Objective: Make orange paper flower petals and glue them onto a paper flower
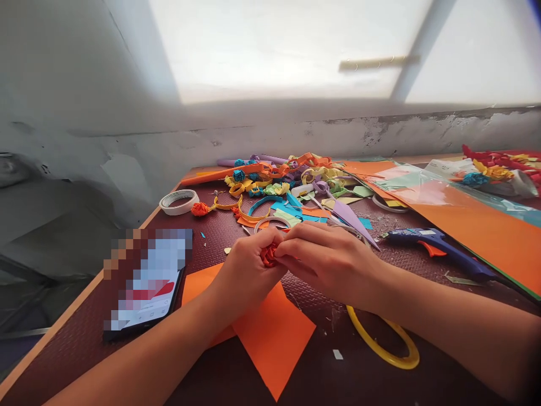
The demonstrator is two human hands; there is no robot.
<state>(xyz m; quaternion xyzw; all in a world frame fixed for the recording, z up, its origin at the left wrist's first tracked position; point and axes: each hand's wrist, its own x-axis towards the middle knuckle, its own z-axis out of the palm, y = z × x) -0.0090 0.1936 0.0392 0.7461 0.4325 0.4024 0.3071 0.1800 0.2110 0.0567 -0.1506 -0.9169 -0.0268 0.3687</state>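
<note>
My left hand (246, 269) and my right hand (327, 260) meet over the middle of the table, both closed on a small rolled orange paper piece (269, 255) pinched between their fingertips. Under them lies an orange paper sheet (270, 332). A yellow ring (391, 349) lies on the table below my right wrist.
A phone (146, 293) lies to the left, a roll of white tape (179, 201) behind it. A blue glue gun (439, 248) rests on the right beside large orange sheets (477, 225). A heap of coloured paper strips and curls (283, 180) fills the back. The wall is close behind.
</note>
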